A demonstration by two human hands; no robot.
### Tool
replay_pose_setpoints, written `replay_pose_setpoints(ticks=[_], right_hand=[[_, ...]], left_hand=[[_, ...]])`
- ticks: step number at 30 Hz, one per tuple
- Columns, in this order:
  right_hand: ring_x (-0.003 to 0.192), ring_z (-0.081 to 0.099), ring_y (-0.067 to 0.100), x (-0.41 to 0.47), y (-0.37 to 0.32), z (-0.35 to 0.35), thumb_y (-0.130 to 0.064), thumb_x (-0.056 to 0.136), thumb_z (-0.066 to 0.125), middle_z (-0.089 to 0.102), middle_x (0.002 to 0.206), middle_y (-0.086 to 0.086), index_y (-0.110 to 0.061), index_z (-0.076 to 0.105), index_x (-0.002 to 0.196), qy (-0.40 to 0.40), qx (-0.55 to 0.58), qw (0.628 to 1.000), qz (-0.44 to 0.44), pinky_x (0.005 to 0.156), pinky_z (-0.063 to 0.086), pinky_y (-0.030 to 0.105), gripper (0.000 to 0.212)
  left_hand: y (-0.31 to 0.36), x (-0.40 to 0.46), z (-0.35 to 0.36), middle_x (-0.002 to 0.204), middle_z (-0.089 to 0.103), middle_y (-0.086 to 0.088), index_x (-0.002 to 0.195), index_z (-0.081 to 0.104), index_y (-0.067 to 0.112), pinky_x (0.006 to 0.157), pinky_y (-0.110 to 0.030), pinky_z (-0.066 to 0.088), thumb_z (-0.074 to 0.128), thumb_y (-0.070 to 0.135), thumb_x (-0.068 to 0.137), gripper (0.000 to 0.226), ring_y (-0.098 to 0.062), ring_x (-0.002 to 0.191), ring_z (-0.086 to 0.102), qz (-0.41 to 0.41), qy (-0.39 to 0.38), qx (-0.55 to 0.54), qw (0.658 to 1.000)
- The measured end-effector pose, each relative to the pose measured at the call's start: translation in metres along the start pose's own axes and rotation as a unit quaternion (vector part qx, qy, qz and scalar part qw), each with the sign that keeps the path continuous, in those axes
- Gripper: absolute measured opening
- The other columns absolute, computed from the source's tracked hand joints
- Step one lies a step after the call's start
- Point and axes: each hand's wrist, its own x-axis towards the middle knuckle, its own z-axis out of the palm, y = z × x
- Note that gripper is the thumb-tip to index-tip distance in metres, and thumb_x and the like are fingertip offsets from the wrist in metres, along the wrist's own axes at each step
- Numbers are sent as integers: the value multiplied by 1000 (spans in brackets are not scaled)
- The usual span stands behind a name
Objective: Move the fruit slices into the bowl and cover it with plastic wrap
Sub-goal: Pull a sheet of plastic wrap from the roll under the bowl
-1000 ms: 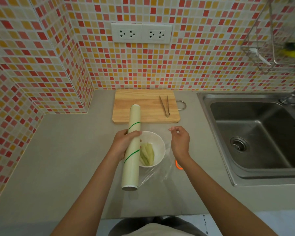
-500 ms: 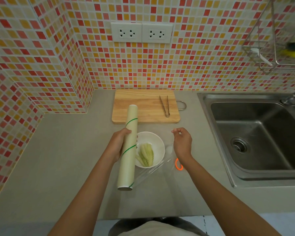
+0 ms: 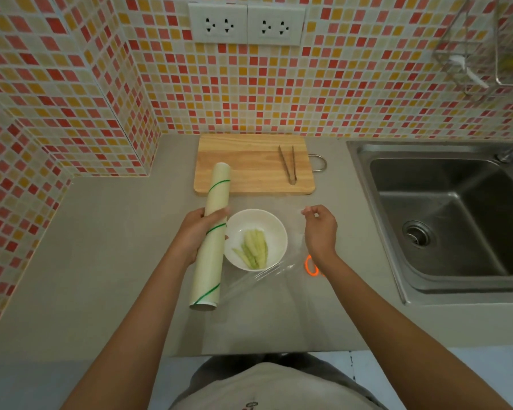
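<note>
Counter (image 3: 107, 261) of grey stone carries a wooden cutting board (image 3: 249, 170) with metal tongs (image 3: 288, 164) by the tiled wall. Nearer the person than the board sits the white bowl (image 3: 274, 232), pale green fruit slices (image 3: 253, 247) inside. Left hand (image 3: 194, 235), grip clenched round the plastic wrap roll (image 3: 211, 241), holds it just left of the bowl. Right hand (image 3: 320, 232), right of the bowl, pinches the clear film (image 3: 267, 276) between fingertips, the sheet stretched over the bowl.
</note>
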Motion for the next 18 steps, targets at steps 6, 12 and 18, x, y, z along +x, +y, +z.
replay_pose_setpoints(ticks=[6, 12, 18], right_hand=[[77, 52, 2, -4, 2, 3, -12, 95, 49, 62, 88, -4, -7, 66, 87, 4, -16, 1000, -6, 64, 37, 2, 19], [72, 53, 17, -4, 7, 3, -18, 96, 48, 65, 84, 7, -2, 64, 91, -3, -88, 996, -21, 66, 41, 29, 23], [76, 57, 25, -6, 17, 5, -22, 98, 45, 67, 89, 12, -4, 63, 94, -21, -159, 987, -4, 68, 44, 33, 25]], left_hand=[[-6, -5, -4, 89, 73, -3, 101, 69, 17, 58, -30, 56, 84, 30, 66, 40, -16, 70, 70, 44, 57, 26, 997], [-16, -2, -7, 83, 68, -3, 94, 68, 16, 62, -28, 50, 67, 21, 83, 11, -17, 72, 62, 73, 63, 68, 993], [-26, 2, -5, 90, 69, -8, 101, 66, 13, 67, -35, 51, 63, 26, 86, 21, -21, 74, 64, 61, 62, 83, 993]])
